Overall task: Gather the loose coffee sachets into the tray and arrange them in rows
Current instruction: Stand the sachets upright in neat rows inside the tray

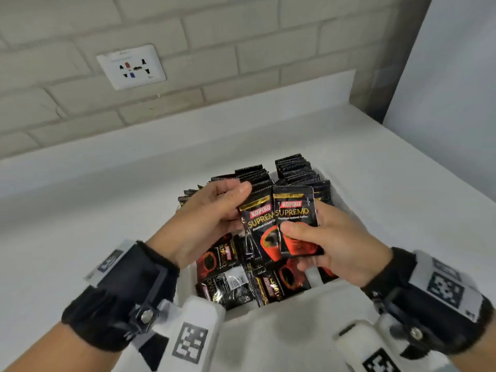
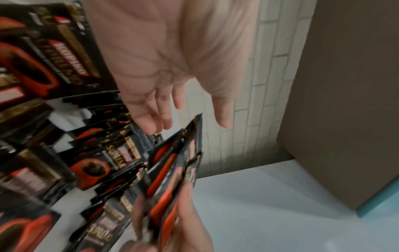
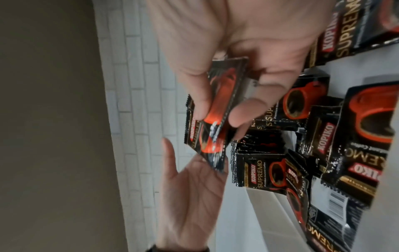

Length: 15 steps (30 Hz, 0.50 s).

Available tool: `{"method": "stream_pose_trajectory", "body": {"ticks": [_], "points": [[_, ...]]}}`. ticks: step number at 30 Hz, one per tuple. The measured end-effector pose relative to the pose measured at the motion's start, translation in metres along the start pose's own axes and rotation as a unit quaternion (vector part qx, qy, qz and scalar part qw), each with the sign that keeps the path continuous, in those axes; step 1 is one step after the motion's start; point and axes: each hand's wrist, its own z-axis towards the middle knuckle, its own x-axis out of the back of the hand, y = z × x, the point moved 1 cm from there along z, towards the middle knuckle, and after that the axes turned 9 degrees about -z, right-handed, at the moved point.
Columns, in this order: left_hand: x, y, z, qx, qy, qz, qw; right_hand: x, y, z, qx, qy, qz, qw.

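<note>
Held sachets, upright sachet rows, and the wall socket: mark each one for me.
held sachets (image 1: 294,218), head view, on the front sachet's printed face.
upright sachet rows (image 1: 294,167), head view, on the right row's serrated top edges.
wall socket (image 1: 131,67), head view, on the white faceplate's centre.

Tray (image 1: 185,275) packed: upright sachet rows (image 1: 295,167) fill far half, loose sachets (image 1: 228,280) cover near floor. Both hands (image 1: 212,210) w/ held sachets (image 1: 292,218) hang over middle, blocking way down there. Bare counter (image 1: 107,200) left, right & behind tray. Wall (image 1: 188,36) close behind, panel (image 1: 442,89) at right.
</note>
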Motion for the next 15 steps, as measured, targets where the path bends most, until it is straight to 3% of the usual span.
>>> {"method": "stream_pose_trajectory", "body": {"ticks": [4, 7, 9, 15], "points": [[-0.001, -0.019, -0.01, 0.02, -0.009, -0.036, 0.999, 0.0, 0.0, 0.002, 0.0, 0.018, 0.02, 1.0], [-0.018, -0.035, -0.015, 0.038, -0.021, -0.034, 0.998, -0.019, -0.004, 0.004, 0.031, -0.014, -0.053, 0.998], [-0.026, -0.041, -0.015, 0.026, 0.004, -0.064, 0.998, -0.028, -0.005, 0.006, 0.056, -0.019, -0.105, 0.993], [-0.026, -0.052, -0.022, 0.047, 0.012, -0.117, 0.992, -0.027, -0.003, 0.003, 0.081, -0.043, -0.199, 0.976]]}}
